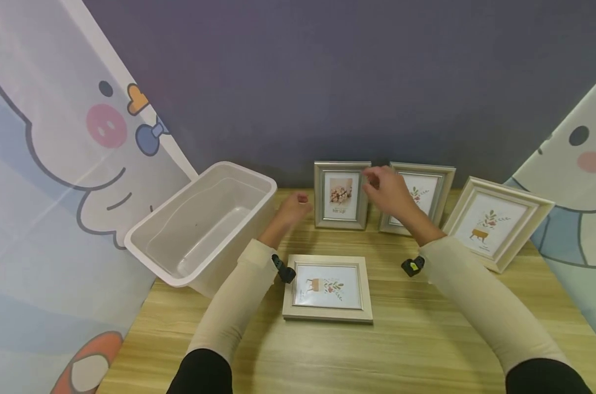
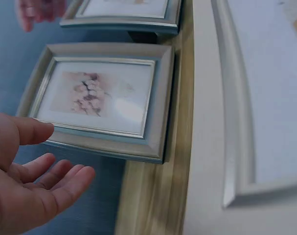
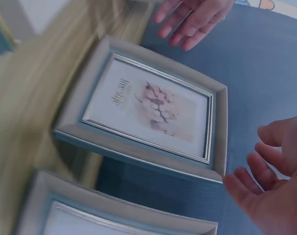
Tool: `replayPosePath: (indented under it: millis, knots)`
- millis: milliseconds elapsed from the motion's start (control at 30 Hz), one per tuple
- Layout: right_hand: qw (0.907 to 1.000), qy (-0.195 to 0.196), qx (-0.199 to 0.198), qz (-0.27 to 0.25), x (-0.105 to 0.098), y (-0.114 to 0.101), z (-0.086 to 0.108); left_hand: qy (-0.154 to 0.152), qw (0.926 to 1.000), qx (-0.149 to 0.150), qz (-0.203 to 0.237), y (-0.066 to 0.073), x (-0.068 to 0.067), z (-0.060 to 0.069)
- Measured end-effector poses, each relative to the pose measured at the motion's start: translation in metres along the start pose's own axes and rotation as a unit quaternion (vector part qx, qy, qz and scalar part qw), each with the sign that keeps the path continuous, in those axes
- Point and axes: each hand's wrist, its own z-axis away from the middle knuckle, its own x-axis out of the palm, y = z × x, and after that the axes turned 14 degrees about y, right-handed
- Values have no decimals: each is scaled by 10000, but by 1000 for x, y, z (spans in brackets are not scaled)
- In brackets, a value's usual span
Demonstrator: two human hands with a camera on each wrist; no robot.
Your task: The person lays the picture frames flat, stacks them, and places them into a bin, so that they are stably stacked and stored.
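A silver-grey photo frame with a bouquet picture (image 1: 341,196) stands upright at the back of the table. To its left is my left hand (image 1: 293,209), fingers loosely bent and holding nothing. In the left wrist view the left thumb (image 2: 36,131) overlaps the frame's edge; contact cannot be told. My right hand (image 1: 388,190) hovers at the frame's upper right, also holding nothing. One right fingertip (image 3: 232,185) comes close to a corner of the frame in the right wrist view; whether it touches is unclear. Nearest on the table, a cream photo frame (image 1: 327,288) lies flat, picture side up.
A deep white plastic bin (image 1: 199,219) stands at the left. Another silver-grey frame (image 1: 421,191) stands partly behind my right hand. Further right, a cream frame (image 1: 495,221) stands at an angle. A dark wall (image 1: 298,82) rises behind the wooden table (image 1: 426,334).
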Motion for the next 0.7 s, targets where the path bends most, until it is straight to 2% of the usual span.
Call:
replayPosePath:
  millis: [167,400,533,700]
  knots:
    - [9987,148,-186,451,9,-10,-30,168,9997,-32,164,3,9,-18]
    - [9942,-140,148,1055,19,-11,-55,304,9994,102,147,0,22,-34]
    - [9924,-241,315,1162,24,-7,-62,409,9991,75,81,3,28,-38]
    - [9908,-305,190,1304,27,-1,-64,434,9990,12,-105,4,35,-37]
